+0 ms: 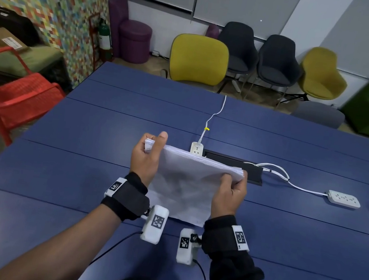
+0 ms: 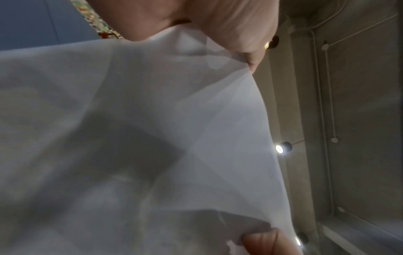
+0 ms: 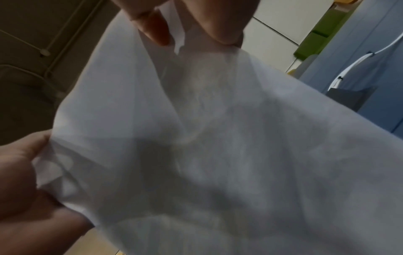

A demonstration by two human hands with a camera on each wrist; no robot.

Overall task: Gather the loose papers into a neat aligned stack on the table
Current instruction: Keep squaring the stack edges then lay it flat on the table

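Observation:
A stack of white papers (image 1: 187,180) stands on edge over the blue table (image 1: 82,149), held up between both hands. My left hand (image 1: 154,145) grips its upper left corner, thumb on the near face. My right hand (image 1: 232,182) pinches the upper right corner, where the sheet edges show bundled together. The lower edge hangs at about table height; contact cannot be told. In the left wrist view the papers (image 2: 152,138) fill the frame under my left hand (image 2: 218,25). In the right wrist view the papers (image 3: 218,146) do the same beside my right hand (image 3: 21,189).
Behind the papers lie a black cable slot (image 1: 234,163), a white plug adapter (image 1: 196,148) and a white cable. A white power strip (image 1: 343,199) lies to the right. A red chair (image 1: 18,97) stands at the table's left edge, and more chairs line the far side.

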